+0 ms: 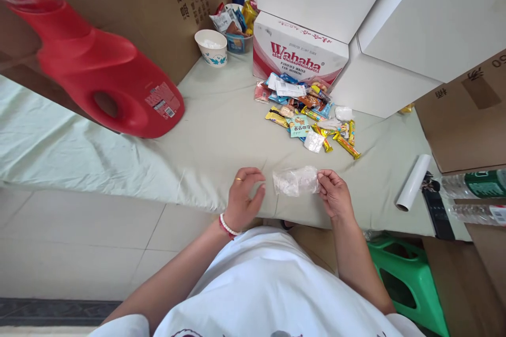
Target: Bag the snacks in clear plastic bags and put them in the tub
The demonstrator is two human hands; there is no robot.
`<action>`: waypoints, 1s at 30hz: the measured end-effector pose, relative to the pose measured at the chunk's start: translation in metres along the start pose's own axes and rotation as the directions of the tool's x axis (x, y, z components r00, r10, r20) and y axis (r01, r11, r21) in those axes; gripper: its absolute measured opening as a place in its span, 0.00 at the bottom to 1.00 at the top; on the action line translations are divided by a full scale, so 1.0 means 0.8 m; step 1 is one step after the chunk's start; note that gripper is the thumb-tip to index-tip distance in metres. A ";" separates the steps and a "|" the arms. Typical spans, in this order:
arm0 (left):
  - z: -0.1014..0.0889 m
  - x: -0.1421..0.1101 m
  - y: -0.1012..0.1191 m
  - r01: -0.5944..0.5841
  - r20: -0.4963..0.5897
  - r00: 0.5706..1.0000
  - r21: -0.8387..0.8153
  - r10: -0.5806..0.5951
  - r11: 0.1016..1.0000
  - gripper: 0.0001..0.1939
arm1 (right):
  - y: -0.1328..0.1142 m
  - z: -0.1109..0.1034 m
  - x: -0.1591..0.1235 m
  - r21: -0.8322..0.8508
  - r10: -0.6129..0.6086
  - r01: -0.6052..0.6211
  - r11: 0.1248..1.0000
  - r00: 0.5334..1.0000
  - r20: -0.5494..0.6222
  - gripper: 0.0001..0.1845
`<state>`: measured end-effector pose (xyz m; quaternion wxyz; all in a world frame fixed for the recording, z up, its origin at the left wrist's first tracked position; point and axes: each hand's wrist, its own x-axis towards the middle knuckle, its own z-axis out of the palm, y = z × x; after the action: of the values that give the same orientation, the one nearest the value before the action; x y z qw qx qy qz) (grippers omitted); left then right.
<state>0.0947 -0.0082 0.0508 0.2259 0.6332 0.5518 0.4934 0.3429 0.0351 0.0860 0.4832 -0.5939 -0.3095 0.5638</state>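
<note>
My right hand [334,192] pinches one end of a clear, crinkled plastic bag [295,181] and holds it over the front of the table. What the bag contains, if anything, I cannot make out. To the bag's left, a small gap away, is my left hand [245,197], its thumb and fingers curved apart with nothing between them. Beyond the bag lies a pile of wrapped snacks [304,99], with several yellow packets and a light green packet [299,126]. A white crumpled packet [314,141] is at the pile's near edge.
Behind the pile stands a Wahaha water carton [298,58]. A paper cup [212,48] and a tub of snacks [239,42] are at the back. On the left stands a red detergent bottle [114,73]; rightward lie a white roll [413,182] and plastic bottles [480,184].
</note>
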 end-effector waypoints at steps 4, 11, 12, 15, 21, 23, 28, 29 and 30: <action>0.038 0.008 0.030 -0.201 0.202 0.963 0.101 0.178 0.974 0.18 | -0.004 0.015 -0.008 0.022 0.003 -0.003 1.000 1.000 0.015 0.20; 0.083 0.019 0.024 0.035 0.352 0.936 -0.032 -0.022 0.999 0.09 | -0.009 -0.003 -0.009 0.072 -0.054 0.053 0.996 0.998 0.015 0.20; 0.083 0.019 0.023 0.104 0.347 0.935 -0.080 -0.070 0.991 0.09 | -0.007 -0.006 -0.010 0.068 -0.073 0.072 0.995 0.997 0.020 0.21; 0.082 0.018 0.026 0.214 0.365 0.920 -0.167 -0.141 0.963 0.09 | 0.005 -0.006 -0.017 -0.029 -0.099 0.101 0.994 0.993 0.071 0.29; 0.071 0.021 0.029 0.483 0.360 0.866 -0.420 -0.347 0.769 0.14 | 0.023 0.000 -0.018 -0.107 -0.019 0.038 0.993 0.986 0.167 0.20; 0.062 0.026 0.025 0.556 0.341 0.831 -0.517 -0.439 0.651 0.15 | 0.018 -0.008 -0.014 -0.095 -0.010 0.024 0.995 0.990 0.140 0.18; 0.042 0.036 0.014 0.643 0.386 0.696 -0.710 -0.605 0.287 0.20 | 0.005 -0.029 -0.010 -0.001 0.093 -0.094 0.996 0.989 0.111 0.20; 0.040 0.037 0.012 0.636 0.376 0.685 -0.727 -0.624 0.261 0.21 | 0.006 -0.032 -0.010 0.014 0.097 -0.099 0.995 0.991 0.090 0.21; 0.039 0.037 0.011 0.625 0.362 0.682 -0.740 -0.636 0.249 0.22 | 0.010 -0.035 -0.010 0.004 0.094 -0.095 0.995 0.993 0.068 0.22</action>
<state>0.1229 0.0249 0.0563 0.6669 0.1723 0.4603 0.5601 0.3671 0.0191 0.0789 0.4473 -0.5866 -0.2952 0.6072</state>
